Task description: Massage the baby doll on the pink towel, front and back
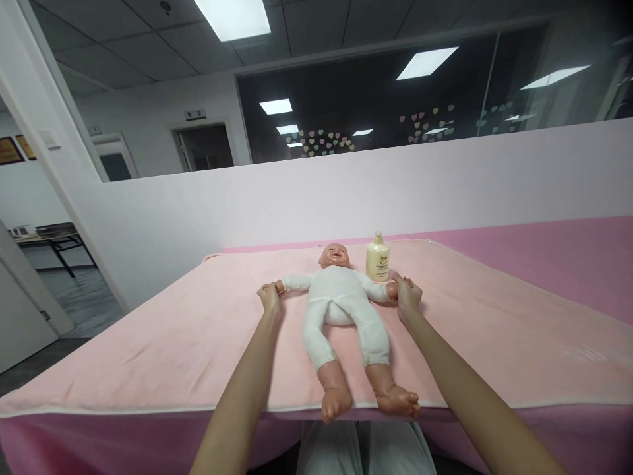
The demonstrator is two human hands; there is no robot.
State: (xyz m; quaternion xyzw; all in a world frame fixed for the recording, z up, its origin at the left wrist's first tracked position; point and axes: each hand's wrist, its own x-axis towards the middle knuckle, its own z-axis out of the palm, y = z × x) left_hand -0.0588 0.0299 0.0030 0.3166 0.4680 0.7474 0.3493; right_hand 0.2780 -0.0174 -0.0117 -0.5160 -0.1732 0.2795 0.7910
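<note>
A baby doll with a white cloth body lies on its back, head away from me and bare feet at the near edge of the pink towel. Its arms are stretched out to both sides. My left hand is closed around the doll's hand on the left. On the other side, my right hand has its fingers closed at the doll's other hand. Just beyond my right hand stands a pale yellow bottle, upright beside the doll's head.
A pink cover shows under the towel and hangs over the front edge. Behind the table rises a white half wall with glass above it. At the far left are a door and a dark-legged desk.
</note>
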